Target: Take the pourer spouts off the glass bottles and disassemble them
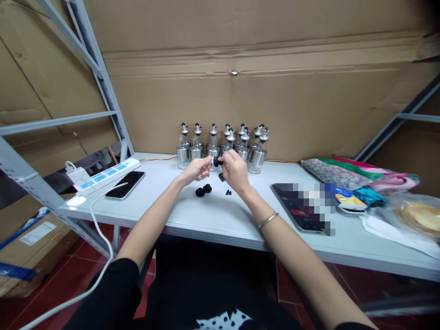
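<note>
Over the white table point(178, 208), my two hands meet at a small bottle pourer top with a black stopper point(216, 161). My left hand point(196, 170) pinches its pale or silvery end from the left, mostly hidden by the fingers. From the right, my right hand point(236, 170) has its fingers closed on the black end. A small black part point(222, 177) shows just below the right fingers; whether they touch it, I cannot tell. Two round black pieces point(203, 190) and several tiny black bits point(228, 192) lie nearer me. Behind stand several glass bottles with steel sleeves and pourers point(257, 156).
At left lie a white power strip point(112, 173) with a charger and a phone point(125, 185) on a cable. A large phone or tablet point(299, 208), packets point(350, 199), colourful fabric point(367, 172) and bagged food point(419, 215) are at right. Cardboard point(268, 91) walls the back.
</note>
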{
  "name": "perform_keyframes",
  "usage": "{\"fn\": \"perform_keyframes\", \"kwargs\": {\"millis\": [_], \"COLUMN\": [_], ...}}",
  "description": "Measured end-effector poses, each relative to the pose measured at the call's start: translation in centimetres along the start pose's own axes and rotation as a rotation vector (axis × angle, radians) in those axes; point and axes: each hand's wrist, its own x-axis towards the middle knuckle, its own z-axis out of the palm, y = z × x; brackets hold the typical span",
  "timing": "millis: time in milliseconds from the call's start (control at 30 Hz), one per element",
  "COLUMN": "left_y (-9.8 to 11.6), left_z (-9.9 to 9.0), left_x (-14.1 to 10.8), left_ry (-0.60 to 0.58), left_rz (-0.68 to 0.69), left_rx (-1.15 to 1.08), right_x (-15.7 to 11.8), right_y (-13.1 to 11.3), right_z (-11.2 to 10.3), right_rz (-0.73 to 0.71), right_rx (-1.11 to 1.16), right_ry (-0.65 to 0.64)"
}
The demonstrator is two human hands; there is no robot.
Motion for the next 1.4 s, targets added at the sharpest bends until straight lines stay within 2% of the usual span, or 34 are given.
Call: {"fn": "perform_keyframes", "kwargs": {"millis": [100, 200, 333, 400, 467, 600, 733, 867, 1067, 1167, 1233, 1300, 1400], "left_y": [-0.6, -1.4, -1.7, -1.6, -1.5, -1.4, -1.5, -1.5, -2.0, -2.3, -2.5, -2.8, -3.5], "left_z": [0.6, 0.9, 0.9, 0.8, 0.5, 0.0, -0.1, -0.2, -0.9, -1.6, -2.3, -3.1, -4.1], "left_x": [0.4, 0.2, -0.3, -0.5, -0.5, -0.3, 0.0, 0.4, 0.7, 1.0, 1.1, 1.2, 1.1], "left_ry": [0.184, 0.331, 0.363, 0.368, 0.367, 0.351, 0.325, 0.375, 0.43, 0.486, 0.55, 0.587, 0.552], "left_rz": [0.156, 0.342, 0.467, 0.498, 0.515, 0.538, 0.563, 0.534, 0.33, 0.244, 0.267, 0.298, 0.236], "left_rx": [0.135, 0.448, 0.756, 0.83, 0.915, 1.072, 1.076, 0.932, 0.571, 0.394, 0.443, 0.607, 0.833], "right_x": [0.3, 0.7, 1.2, 1.2, 1.3, 1.2, 1.3, 1.2, 0.6, 0.5, 0.5, 0.5, 0.3], "right_y": [0.5, 1.1, 1.1, 0.9, 0.8, 0.9, 1.5, 2.1, 2.1, 2.0, 2.1, 2.2, 2.5], "right_z": [0.4, 0.5, 0.0, -0.3, -0.5, -0.8, -1.2, -1.1, -0.4, -0.4, -0.4, -0.4, -0.3], "right_rz": [0.219, 0.502, 0.743, 0.787, 0.803, 0.786, 0.745, 0.598, 0.212, 0.122, 0.131, 0.139, 0.141], "right_rx": [0.217, 0.505, 0.779, 0.837, 0.865, 0.877, 0.905, 0.803, 0.427, 0.321, 0.27, 0.223, 0.177], "right_ry": [0.031, -0.017, -0.238, -0.361, -0.416, -0.41, -0.448, -0.43, -0.206, -0.123, -0.072, -0.061, -0.09]}}
